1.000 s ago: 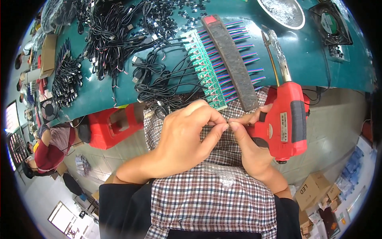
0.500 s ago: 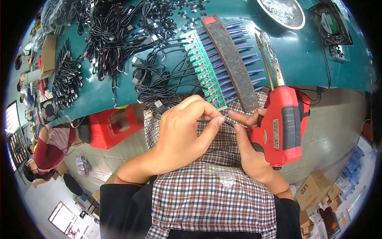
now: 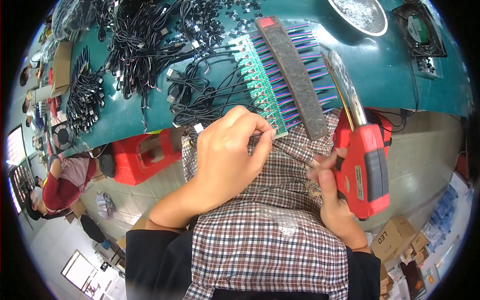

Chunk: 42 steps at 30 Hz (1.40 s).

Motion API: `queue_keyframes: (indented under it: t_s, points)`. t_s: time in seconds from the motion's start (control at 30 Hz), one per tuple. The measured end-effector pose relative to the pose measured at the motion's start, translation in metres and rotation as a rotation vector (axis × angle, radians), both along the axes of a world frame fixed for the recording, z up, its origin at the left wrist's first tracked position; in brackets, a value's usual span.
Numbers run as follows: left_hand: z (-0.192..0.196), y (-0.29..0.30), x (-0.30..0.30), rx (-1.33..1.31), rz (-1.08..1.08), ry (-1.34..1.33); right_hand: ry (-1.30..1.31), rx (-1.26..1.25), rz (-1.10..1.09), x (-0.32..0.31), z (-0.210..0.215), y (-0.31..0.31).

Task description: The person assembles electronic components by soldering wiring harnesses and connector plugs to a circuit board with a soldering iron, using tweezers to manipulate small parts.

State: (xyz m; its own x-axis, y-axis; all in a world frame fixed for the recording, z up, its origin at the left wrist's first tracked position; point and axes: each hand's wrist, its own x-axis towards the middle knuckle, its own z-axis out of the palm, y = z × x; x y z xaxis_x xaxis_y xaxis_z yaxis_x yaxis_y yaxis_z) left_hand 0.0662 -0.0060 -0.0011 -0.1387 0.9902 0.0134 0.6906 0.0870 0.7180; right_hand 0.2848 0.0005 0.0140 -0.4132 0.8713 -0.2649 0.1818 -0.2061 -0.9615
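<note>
Head view: the green workbench (image 3: 395,70) carries a row of circuit boards (image 3: 262,85) under a dark bar (image 3: 295,75), with black cable bundles (image 3: 145,45) left of that bar. Left hand (image 3: 227,155) pinches a thin wire (image 3: 260,134) below the bar's lower end; right hand (image 3: 332,200) grips a red soldering gun (image 3: 362,165) right of the bar, over tiled floor (image 3: 420,150).

A red soldering gun (image 3: 364,167) with a long metal tip stands tilted off the bench's near edge. A row of small green circuit boards (image 3: 260,82) with coloured wires lies at that edge, under a dark bar (image 3: 295,75).
</note>
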Motion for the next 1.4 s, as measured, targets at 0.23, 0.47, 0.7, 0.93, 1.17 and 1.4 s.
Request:
queue_keyframes:
  t_s: [0.23,0.47,0.7,0.93,1.17,1.4]
  points:
    - [-0.002,0.002,-0.002,-0.004,-0.018,0.059,-0.155,-0.204,-0.042,0.062,0.019,-0.033]
    - [-0.003,0.004,-0.005,0.006,-0.028,0.061,-0.236,-0.180,0.067,0.080,0.007,-0.040]
    - [-0.005,0.004,-0.005,-0.002,-0.031,0.055,-0.275,-0.165,0.063,0.078,0.004,-0.042]
    - [-0.004,0.005,-0.003,-0.005,-0.028,0.072,-0.277,-0.131,0.059,0.080,-0.003,-0.045]
    - [-0.004,0.006,-0.003,0.002,-0.029,0.059,-0.272,-0.137,0.081,0.087,0.003,-0.044]
    - [-0.002,0.006,-0.002,-0.003,-0.031,0.074,-0.292,-0.220,0.048,0.089,0.008,-0.045]
